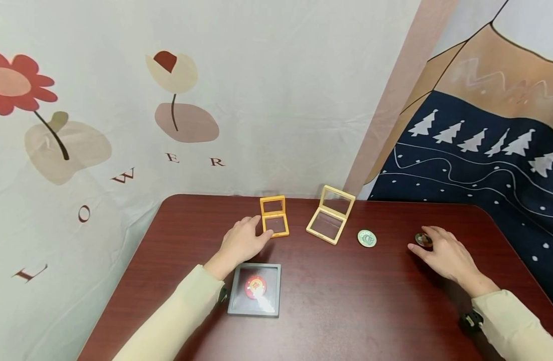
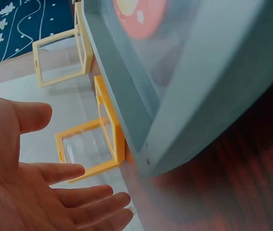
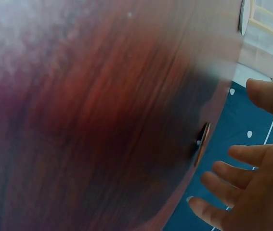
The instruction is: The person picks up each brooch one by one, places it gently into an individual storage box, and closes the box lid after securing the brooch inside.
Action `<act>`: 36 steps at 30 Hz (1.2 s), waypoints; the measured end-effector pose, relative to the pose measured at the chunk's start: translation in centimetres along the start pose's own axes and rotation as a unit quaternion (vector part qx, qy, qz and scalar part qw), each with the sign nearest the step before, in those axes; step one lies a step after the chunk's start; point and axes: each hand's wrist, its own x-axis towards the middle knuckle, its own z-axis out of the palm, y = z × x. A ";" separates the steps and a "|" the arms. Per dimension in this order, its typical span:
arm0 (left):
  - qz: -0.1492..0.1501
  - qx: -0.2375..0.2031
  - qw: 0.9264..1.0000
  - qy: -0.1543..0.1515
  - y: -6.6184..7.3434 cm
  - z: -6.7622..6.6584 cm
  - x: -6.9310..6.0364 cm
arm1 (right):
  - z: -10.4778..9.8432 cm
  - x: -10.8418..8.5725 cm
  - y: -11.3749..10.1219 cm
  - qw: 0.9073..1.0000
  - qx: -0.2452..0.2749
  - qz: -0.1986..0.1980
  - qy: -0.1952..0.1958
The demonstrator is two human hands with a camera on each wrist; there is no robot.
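My left hand [image 1: 241, 242] is beside the small orange frame [image 1: 275, 225], which stands unfolded; in the left wrist view the fingers of the hand [image 2: 54, 178] are spread and hold nothing. My right hand [image 1: 450, 254] is over a dark round coin [image 1: 423, 239], thumb and fingers on either side of it. The right wrist view has that coin [image 3: 202, 144] on the table, apart from the spread hand [image 3: 252, 168]. A grey square case [image 1: 276, 301] with a red round chip [image 1: 255, 287] inside lies by my left wrist.
A pale yellow frame [image 1: 327, 225] stands unfolded near the back edge of the brown table [image 1: 349, 311]. Right of it lies a pale green coin [image 1: 367, 238]. Printed cloth [image 1: 276, 100] hangs behind the table.
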 end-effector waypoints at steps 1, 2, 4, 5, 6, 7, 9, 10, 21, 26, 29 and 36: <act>-0.001 0.002 1.000 -0.003 0.0 0.0 0.2 | 0.0 0.1 0.1 1.000 -0.002 0.002 -0.004; -0.003 0.002 1.000 -0.006 0.1 0.0 0.3 | -0.1 0.2 0.3 1.000 -0.004 0.004 -0.007; -0.007 0.006 1.000 -0.012 0.2 0.1 0.7 | -0.1 0.4 0.4 1.000 -0.007 0.009 -0.014; -0.009 0.008 1.000 -0.015 0.2 0.1 0.8 | -0.2 0.5 0.5 1.000 -0.009 0.011 -0.016; -0.012 0.010 1.000 -0.018 0.2 0.2 1.0 | -0.2 0.5 0.6 1.000 -0.011 0.013 -0.019; -0.014 0.011 1.000 -0.021 0.3 0.2 1.2 | -0.2 0.6 0.7 1.000 -0.012 0.016 -0.020; -0.019 0.017 0.999 -0.023 0.3 0.4 1.4 | -0.2 0.7 0.8 0.999 -0.015 0.019 -0.023; -0.021 0.020 0.999 -0.023 0.3 0.4 1.6 | -0.2 0.8 0.8 0.999 -0.016 0.020 -0.024; -0.048 0.049 0.997 -0.035 0.5 0.9 2.6 | 0.1 0.9 1.6 0.999 -0.017 0.027 -0.029; -0.050 0.051 0.996 -0.044 0.3 0.8 3.4 | -0.1 1.0 1.9 0.999 -0.016 0.028 -0.037; -0.054 0.051 0.996 -0.046 0.2 0.7 3.7 | -0.2 1.2 1.8 0.999 -0.016 0.020 -0.042; -0.060 0.041 0.996 -0.051 0.0 0.9 4.1 | -0.5 1.8 1.8 0.998 -0.019 0.001 -0.052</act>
